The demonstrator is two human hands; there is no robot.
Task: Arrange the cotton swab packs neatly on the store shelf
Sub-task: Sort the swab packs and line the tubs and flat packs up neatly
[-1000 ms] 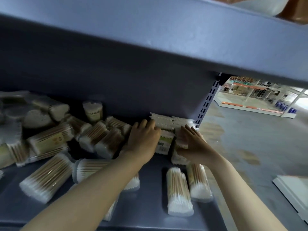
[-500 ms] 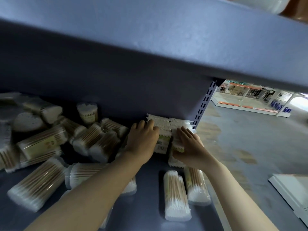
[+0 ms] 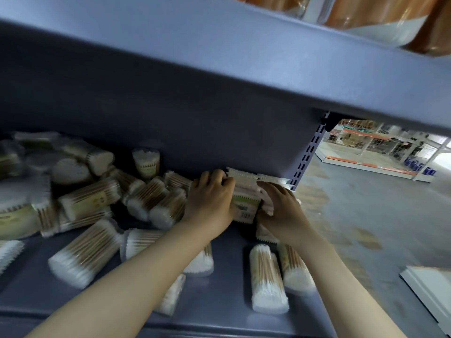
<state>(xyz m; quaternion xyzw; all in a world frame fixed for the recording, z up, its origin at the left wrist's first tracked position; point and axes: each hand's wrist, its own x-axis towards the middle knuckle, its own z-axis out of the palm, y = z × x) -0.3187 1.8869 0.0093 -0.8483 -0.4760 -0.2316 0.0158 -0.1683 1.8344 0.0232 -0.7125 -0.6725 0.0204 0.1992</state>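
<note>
Flat cotton swab packs (image 3: 246,201) stand in a row against the back wall at the right end of the blue shelf (image 3: 219,293). My left hand (image 3: 210,200) grips their left side, fingers curled over the top edge. My right hand (image 3: 280,206) presses on their right side, fingers bent round the packs. Several round clear swab tubs (image 3: 85,256) lie tumbled across the left and middle of the shelf. Two tubs (image 3: 267,279) lie on their sides near the front right, below my right wrist.
The upper shelf board (image 3: 244,69) hangs low overhead, with orange packages (image 3: 380,15) on it. A slotted upright post (image 3: 307,157) marks the shelf's right end. Grey shop floor (image 3: 378,228) lies beyond, and a white board (image 3: 432,286) rests on it.
Both hands stay on the flat packs at the back right. My left fingers have curled further over the top of the packs. The view has shifted slightly.
</note>
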